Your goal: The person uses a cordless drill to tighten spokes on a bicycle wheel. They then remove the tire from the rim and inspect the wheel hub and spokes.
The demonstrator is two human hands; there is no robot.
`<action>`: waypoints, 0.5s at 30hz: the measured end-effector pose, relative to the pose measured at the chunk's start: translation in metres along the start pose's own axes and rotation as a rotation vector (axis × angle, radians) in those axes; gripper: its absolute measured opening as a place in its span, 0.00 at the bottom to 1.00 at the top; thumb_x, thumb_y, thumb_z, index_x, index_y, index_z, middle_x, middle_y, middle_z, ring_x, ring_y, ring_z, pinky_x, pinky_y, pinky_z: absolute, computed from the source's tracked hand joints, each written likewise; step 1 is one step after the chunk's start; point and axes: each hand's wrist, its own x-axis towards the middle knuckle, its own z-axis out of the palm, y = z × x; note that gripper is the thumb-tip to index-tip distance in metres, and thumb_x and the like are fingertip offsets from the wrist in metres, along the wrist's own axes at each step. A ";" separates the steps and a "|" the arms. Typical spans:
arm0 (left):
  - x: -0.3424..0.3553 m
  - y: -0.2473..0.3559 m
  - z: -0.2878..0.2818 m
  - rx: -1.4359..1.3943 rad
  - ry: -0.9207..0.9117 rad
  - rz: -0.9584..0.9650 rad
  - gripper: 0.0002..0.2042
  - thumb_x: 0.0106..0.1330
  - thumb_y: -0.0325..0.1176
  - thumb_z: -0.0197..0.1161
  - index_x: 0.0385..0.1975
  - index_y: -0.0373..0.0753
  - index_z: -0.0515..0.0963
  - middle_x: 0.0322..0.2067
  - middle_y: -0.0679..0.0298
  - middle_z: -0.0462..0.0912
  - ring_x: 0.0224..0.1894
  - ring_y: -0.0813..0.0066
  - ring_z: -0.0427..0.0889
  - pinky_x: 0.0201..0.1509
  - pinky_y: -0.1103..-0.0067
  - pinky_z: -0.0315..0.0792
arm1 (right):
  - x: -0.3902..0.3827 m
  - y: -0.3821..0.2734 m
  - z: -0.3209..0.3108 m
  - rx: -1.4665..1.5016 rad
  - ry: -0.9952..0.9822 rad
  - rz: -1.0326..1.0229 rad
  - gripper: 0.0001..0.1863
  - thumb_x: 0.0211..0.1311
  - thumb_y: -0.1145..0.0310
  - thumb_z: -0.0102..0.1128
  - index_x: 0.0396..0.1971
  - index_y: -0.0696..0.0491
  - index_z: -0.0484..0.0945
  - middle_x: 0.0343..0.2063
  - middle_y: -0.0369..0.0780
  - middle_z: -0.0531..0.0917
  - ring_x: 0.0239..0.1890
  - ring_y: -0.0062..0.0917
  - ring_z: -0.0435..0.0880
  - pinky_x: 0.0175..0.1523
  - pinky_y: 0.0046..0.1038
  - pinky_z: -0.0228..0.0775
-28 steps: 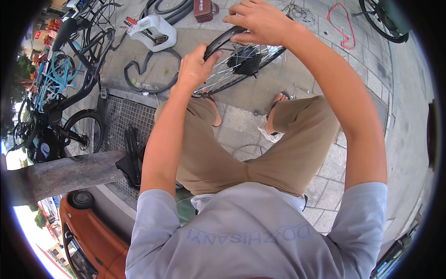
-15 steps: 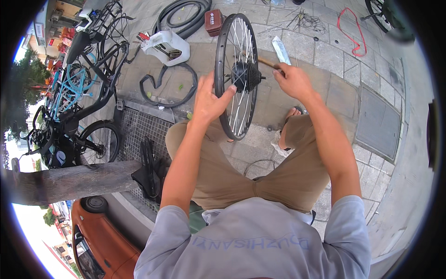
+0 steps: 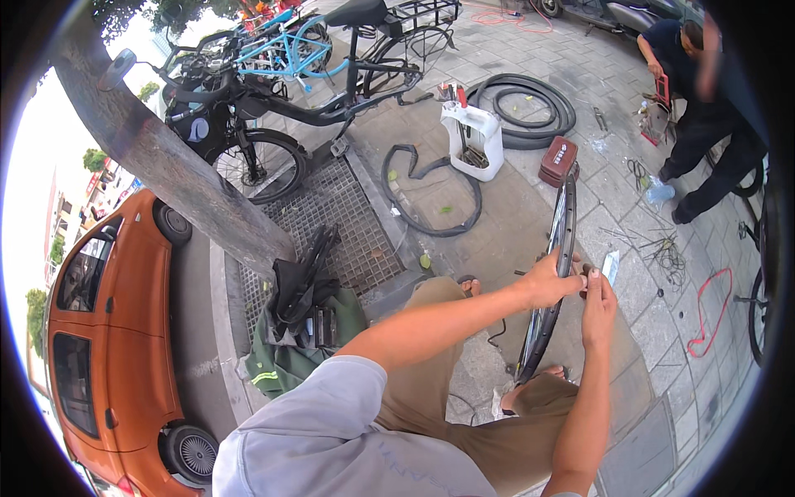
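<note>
You have turned the wheel (image 3: pixel 553 273) edge-on since the earlier frame; it stands upright between your knees on the pavement (image 3: pixel 530 207). Your left hand (image 3: pixel 548 282) grips its rim, your right hand (image 3: pixel 598 305) pinches at the hub just beside. Farther off lie a loose tyre (image 3: pixel 431 199) and a white stand (image 3: pixel 474 139).

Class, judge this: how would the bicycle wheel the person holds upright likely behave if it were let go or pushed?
The bicycle wheel stands on its thin edge, steadied by the left hand and right hand, so it would probably tip sideways or roll. Its rim and spokes look metal, so likely stiff, and fairly light for its size.
</note>
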 end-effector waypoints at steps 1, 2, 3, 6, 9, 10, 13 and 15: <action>0.001 0.001 0.001 0.007 0.048 0.062 0.24 0.67 0.39 0.70 0.56 0.35 0.70 0.38 0.67 0.80 0.38 0.76 0.82 0.43 0.74 0.77 | -0.005 -0.019 0.009 0.072 -0.008 0.019 0.28 0.82 0.51 0.49 0.57 0.63 0.81 0.47 0.43 0.87 0.51 0.27 0.83 0.60 0.34 0.73; 0.003 0.002 0.006 0.016 0.087 0.124 0.22 0.67 0.39 0.70 0.54 0.35 0.70 0.36 0.67 0.79 0.37 0.76 0.81 0.41 0.74 0.77 | -0.006 -0.030 0.012 0.144 -0.007 0.038 0.29 0.82 0.50 0.47 0.57 0.64 0.81 0.49 0.44 0.86 0.54 0.29 0.83 0.64 0.34 0.72; 0.007 0.002 0.009 0.025 0.126 0.185 0.21 0.68 0.40 0.70 0.52 0.35 0.71 0.34 0.68 0.79 0.36 0.77 0.81 0.40 0.74 0.77 | -0.001 -0.027 0.011 0.139 -0.015 0.018 0.30 0.82 0.49 0.46 0.58 0.64 0.80 0.50 0.45 0.86 0.55 0.30 0.82 0.65 0.34 0.71; 0.025 -0.009 0.019 -0.123 0.182 0.223 0.18 0.67 0.38 0.70 0.46 0.35 0.71 0.32 0.64 0.80 0.34 0.76 0.81 0.41 0.73 0.77 | 0.005 -0.016 0.011 0.140 -0.087 -0.016 0.34 0.83 0.47 0.42 0.63 0.65 0.76 0.57 0.47 0.82 0.60 0.32 0.80 0.69 0.36 0.68; 0.030 0.001 0.020 -0.001 0.307 0.232 0.16 0.67 0.39 0.68 0.43 0.34 0.73 0.32 0.59 0.82 0.36 0.67 0.83 0.44 0.69 0.78 | 0.012 -0.012 0.017 0.325 -0.116 0.035 0.36 0.83 0.46 0.42 0.67 0.65 0.71 0.62 0.48 0.78 0.64 0.33 0.77 0.71 0.35 0.65; 0.032 0.007 0.015 -0.019 0.285 0.182 0.17 0.66 0.40 0.68 0.43 0.33 0.74 0.33 0.56 0.83 0.38 0.61 0.85 0.47 0.67 0.78 | 0.015 -0.017 0.017 0.283 -0.141 0.019 0.41 0.80 0.42 0.45 0.71 0.67 0.66 0.66 0.48 0.74 0.68 0.33 0.73 0.72 0.34 0.63; 0.030 0.014 0.015 -0.025 0.347 0.147 0.18 0.66 0.43 0.67 0.41 0.33 0.75 0.33 0.53 0.85 0.39 0.57 0.86 0.48 0.65 0.77 | 0.009 -0.032 0.022 0.286 -0.198 -0.025 0.45 0.76 0.38 0.51 0.71 0.68 0.64 0.66 0.48 0.73 0.69 0.33 0.73 0.72 0.33 0.63; 0.026 0.018 0.016 0.034 0.395 0.173 0.16 0.68 0.42 0.66 0.40 0.34 0.75 0.30 0.57 0.83 0.35 0.66 0.84 0.43 0.68 0.78 | 0.008 -0.019 0.019 0.280 -0.177 -0.036 0.42 0.77 0.39 0.50 0.69 0.65 0.68 0.51 0.41 0.80 0.50 0.23 0.79 0.54 0.24 0.71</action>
